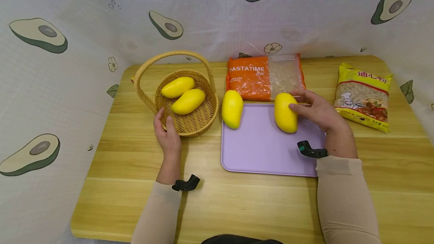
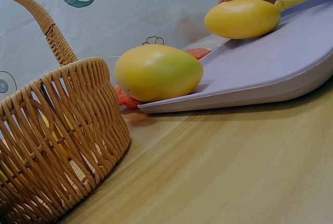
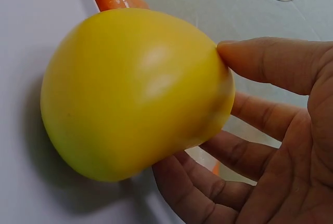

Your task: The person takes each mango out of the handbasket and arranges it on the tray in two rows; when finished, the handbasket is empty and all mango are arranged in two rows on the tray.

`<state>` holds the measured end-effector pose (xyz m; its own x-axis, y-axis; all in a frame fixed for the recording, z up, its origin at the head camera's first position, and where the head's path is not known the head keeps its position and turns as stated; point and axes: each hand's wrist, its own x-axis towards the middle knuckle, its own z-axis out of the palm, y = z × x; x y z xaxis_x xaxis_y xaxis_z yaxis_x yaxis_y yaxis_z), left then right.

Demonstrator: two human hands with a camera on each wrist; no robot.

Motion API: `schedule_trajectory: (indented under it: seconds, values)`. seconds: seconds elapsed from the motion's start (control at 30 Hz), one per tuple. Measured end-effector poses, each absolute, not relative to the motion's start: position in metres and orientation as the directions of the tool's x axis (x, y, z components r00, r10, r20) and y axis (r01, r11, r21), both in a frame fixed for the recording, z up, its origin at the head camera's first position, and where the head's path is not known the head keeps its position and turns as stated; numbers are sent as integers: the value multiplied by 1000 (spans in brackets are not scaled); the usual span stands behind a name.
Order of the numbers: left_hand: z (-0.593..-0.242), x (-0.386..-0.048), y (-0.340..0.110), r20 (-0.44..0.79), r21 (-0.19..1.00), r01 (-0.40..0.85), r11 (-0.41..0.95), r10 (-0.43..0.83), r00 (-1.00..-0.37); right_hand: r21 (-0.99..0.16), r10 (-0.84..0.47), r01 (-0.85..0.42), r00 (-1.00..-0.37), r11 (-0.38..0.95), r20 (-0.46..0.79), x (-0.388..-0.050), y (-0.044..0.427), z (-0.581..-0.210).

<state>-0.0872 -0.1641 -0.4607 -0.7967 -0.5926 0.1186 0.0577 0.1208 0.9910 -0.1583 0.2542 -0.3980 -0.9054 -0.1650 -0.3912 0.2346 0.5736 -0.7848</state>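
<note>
In the head view my right hand point(image 1: 320, 112) holds a yellow mango point(image 1: 286, 113) at the tray's upper right, thumb on its near side and fingers behind. The right wrist view shows the thumb and fingertips on that mango point(image 3: 135, 94). Another mango point(image 1: 232, 109), greenish at one end, lies on the left edge of the purple tray point(image 1: 261, 153). My left hand point(image 1: 167, 133) touches the near left side of the wicker basket point(image 1: 203, 123), its fingers fairly straight. Inside the basket lie two mangoes, one point(image 1: 178, 87) behind the other point(image 1: 188, 101).
An orange pasta bag point(image 1: 249, 78) lies behind the tray at the back of the wooden table point(image 1: 210, 206). A yellow bag point(image 1: 362, 97) rests at the right. A curtain printed with avocados hangs behind and along the sides.
</note>
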Motion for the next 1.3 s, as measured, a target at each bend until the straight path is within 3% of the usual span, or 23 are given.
schedule_trajectory:
  seconds: [0.83, 1.13, 1.3]
  values:
    - [-460, -87, -163, 109, 992, 49, 117, -590, -800, -760, -165, 248, -892, 600, -421, -159, 263, -399]
    - [-460, -86, -164, 122, 991, 62, 122, -583, -803, -751, 3, 241, -953, 614, -304, -144, 253, -370]
    - [-460, -87, -164, 123, 990, 58, 129, -588, -800, -749, -37, 154, -972, 644, -232, -135, 239, -352]
